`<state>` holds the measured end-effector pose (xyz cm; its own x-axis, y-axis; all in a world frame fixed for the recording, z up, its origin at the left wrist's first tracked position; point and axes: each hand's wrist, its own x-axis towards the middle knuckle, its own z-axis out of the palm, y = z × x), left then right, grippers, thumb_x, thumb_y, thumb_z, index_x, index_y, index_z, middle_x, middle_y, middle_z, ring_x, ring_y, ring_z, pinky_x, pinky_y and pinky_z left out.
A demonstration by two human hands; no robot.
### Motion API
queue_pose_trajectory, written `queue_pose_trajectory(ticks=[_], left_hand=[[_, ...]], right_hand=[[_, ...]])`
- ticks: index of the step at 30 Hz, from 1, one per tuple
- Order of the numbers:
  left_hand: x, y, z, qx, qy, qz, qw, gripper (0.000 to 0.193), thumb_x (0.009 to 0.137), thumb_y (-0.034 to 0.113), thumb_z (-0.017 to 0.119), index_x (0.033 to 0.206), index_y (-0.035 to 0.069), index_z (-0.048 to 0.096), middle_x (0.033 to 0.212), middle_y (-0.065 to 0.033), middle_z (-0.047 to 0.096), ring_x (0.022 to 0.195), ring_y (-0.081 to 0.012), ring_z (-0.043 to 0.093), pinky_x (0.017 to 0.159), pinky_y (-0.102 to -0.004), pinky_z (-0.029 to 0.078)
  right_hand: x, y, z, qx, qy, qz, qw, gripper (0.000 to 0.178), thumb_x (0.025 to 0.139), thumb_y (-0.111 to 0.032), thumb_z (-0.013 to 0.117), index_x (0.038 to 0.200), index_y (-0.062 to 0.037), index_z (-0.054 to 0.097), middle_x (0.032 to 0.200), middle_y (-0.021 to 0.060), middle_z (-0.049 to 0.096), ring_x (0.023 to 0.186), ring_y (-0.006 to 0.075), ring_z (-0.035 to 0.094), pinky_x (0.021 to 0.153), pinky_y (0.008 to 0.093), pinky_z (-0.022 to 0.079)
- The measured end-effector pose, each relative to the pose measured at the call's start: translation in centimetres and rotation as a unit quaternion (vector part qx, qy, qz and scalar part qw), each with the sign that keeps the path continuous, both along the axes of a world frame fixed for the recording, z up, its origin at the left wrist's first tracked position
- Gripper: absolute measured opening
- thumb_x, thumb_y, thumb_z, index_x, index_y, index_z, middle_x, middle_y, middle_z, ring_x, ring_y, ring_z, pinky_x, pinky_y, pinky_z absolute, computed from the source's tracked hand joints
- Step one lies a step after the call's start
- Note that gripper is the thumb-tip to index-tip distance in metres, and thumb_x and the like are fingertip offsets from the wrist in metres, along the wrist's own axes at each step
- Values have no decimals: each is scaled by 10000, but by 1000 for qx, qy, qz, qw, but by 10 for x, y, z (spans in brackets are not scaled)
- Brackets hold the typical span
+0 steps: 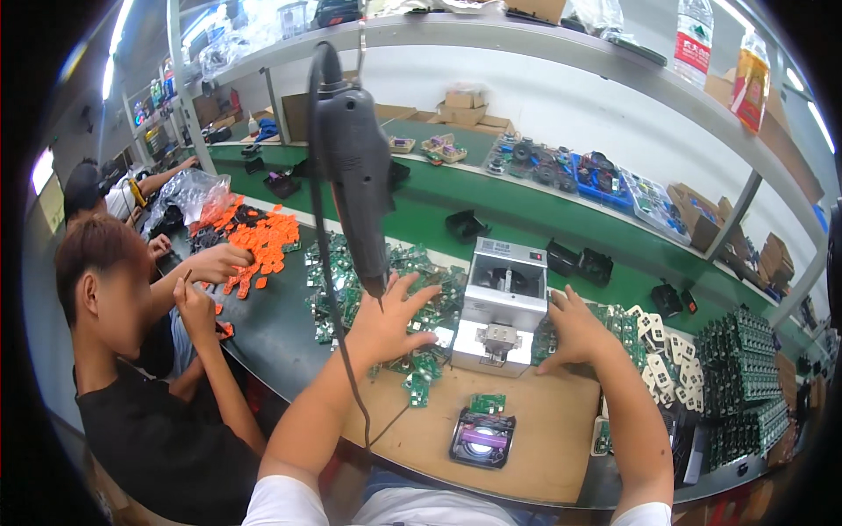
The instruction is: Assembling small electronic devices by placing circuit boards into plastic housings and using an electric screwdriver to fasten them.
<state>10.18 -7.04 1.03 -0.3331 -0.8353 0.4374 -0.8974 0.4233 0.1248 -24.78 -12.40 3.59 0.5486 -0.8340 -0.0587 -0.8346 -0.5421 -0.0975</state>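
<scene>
In the middle stands a silver-grey box-shaped machine (504,302), probably a screw feeder, with a dark opening on top and a small metal block at its front. My left hand (393,323) is over the loose green circuit boards (412,373) to its left, fingers spread, holding nothing. My right hand (581,329) is by the machine's right side, fingers apart; whether it touches the casing I cannot tell. A dark electric screwdriver (351,167) hangs tip down in front of my left hand. Nearer me lies a black housing (482,438) with a purple part and a round, bright centre.
A small green board (488,403) lies on the brown work mat (548,430). White button pads (667,364) and stacked green boards (745,386) are at right. Orange pieces (263,241) lie before a seated co-worker (132,351) at left. A metal shelf (526,39) runs overhead.
</scene>
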Motion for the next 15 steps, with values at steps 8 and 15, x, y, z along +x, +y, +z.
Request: queue_pose_trajectory(ticks=[8, 15], left_hand=[[11, -8, 7, -30, 45, -71, 996, 521, 768, 359, 767, 1187, 109, 583, 981, -136, 600, 986, -358, 564, 858, -422, 464], [26, -38, 23, -81, 324, -6, 943, 466, 748, 214, 773, 1114, 24, 558, 1014, -151, 654, 958, -303, 641, 868, -373, 481]], right_hand=[[0, 6, 2, -6, -39, 20, 999, 1083, 458, -458, 908, 1313, 51, 481, 1396, 294, 423, 1361, 482, 318, 1164, 558, 212], [-1, 20, 13, 2, -77, -3, 997, 1052, 465, -397, 911, 1347, -21, 478, 1306, 203, 496, 1256, 385, 454, 1096, 455, 364]])
